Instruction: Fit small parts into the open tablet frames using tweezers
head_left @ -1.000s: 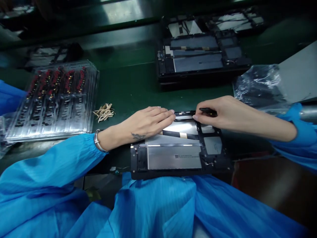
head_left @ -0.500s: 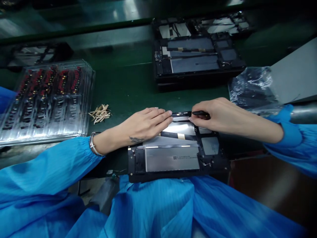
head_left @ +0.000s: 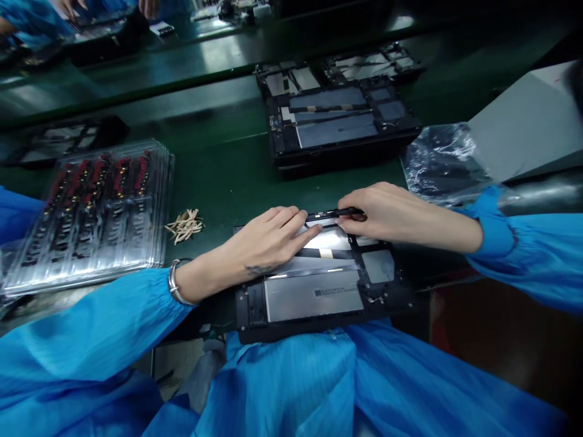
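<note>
An opened tablet (head_left: pixel 314 297), its silver battery panels and black frame showing, lies in front of me at the table's near edge. My left hand (head_left: pixel 273 238) rests palm down across its upper left part, fingers stretched out toward the far edge. At that far edge my right hand (head_left: pixel 371 210) pinches a slim black tool (head_left: pixel 350 211), whose tip points left along a narrow dark strip (head_left: pixel 321 215) with small bright contacts. The fingers hide part of the tool, so its exact kind is unclear. The fingertips of both hands are a short way apart.
Stacked clear trays (head_left: pixel 91 218) with red-and-black parts stand left, beside a small pile of pale strips (head_left: pixel 185 226). More opened tablets (head_left: pixel 337 121) lie beyond. At right are a clear plastic bag (head_left: pixel 441 161) and a white box (head_left: pixel 523 127). Another person's hands (head_left: pixel 148 7) show at far left.
My view has shifted, so a co-worker's hands now show at the top left. The black tool now points left along the tablet's far edge. My left fingers have spread a little.
</note>
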{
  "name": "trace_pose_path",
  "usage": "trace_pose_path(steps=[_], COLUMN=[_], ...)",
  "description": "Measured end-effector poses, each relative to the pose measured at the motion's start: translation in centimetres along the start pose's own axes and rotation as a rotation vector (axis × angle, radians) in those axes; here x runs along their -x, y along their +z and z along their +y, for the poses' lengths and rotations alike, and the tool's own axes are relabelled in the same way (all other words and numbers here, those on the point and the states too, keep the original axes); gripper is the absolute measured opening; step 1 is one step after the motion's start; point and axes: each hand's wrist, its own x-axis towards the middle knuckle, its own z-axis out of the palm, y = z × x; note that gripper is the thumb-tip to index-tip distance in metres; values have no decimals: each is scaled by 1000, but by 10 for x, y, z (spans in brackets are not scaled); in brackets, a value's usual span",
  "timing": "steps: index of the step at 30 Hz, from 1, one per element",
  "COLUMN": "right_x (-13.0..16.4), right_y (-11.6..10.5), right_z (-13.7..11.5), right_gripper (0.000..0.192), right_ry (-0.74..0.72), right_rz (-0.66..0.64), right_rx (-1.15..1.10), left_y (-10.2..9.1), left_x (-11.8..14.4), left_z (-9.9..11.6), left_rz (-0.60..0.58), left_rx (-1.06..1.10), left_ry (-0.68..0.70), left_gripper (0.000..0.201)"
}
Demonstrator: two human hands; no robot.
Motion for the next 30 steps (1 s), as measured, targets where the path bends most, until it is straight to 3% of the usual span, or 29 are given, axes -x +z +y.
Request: trace_pose_path(steps=[3,6,8,9,12,14,17,20,22,25,27,30], right_x=[3,24,48,59,85,88,79,70,67,66,68,74], right_y=[-1,2,13,22,60,84,104,110,111,112,108,91], right_z=[2,-6,-22,-32,-63,-80,-92,-93,-92,-87,-79,-57], right_gripper=[25,18,20,26,53,70,73,66,60,50,57,54], right_ry=[-41,-168,-250,-295,-471,-492,-552,-573,-579,-623,-663,-846], right_rz=[89,492,758,787,625,567,688,868,901,887,838,739], right_rx=[-13,-136,-369,-525,-958,-938,-906,-869,-819,-668,-543,-196], left_y=[-1,-1,-1,1,8,13,14,6,-3,-14,-19,-23], left_x=[-10,-22,-29,-32,-38,-39,-40,-41,-40,-40,-40,-40], left_z=[4,7,5,2,-14,-27,-43,-52,-55,-58,-60,-64], left_rz=[-59,-99,-126,-141,-187,-216,-277,-288,-238,-195,-189,-127], left_rx=[-27,-26,7,40,241,487,868,1073,1131,1188,1255,1379], left_ry=[-23,-65,-70,-65,-143,-276,-425,-507,-522,-505,-513,-579], left_gripper=[41,42,42,42,45,36,23,20,20,22,25,23])
